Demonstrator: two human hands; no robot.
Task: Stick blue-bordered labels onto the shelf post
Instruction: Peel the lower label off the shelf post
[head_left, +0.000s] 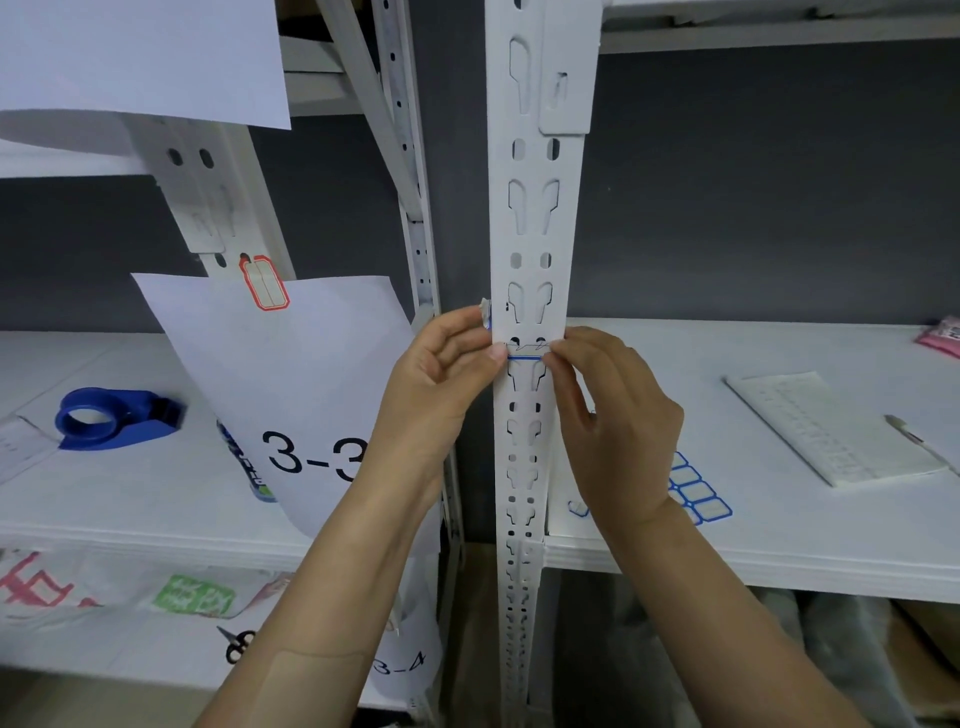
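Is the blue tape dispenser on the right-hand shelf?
No, the blue tape dispenser sits on the left shelf, left of the post.

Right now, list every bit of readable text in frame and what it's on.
"3-3": hanging paper sheet left of the shelf post.
"3-4": lower paper sheet, partly hidden by the left forearm.
Red and green characters on the white bag: too blurred to read.
Print on the blue-and-white strip behind the "3-3" sheet: unreadable.
Pink packet, far right: too small.
Lined pad: faint, unreadable.
Blue-bordered labels, red-bordered label: blank.
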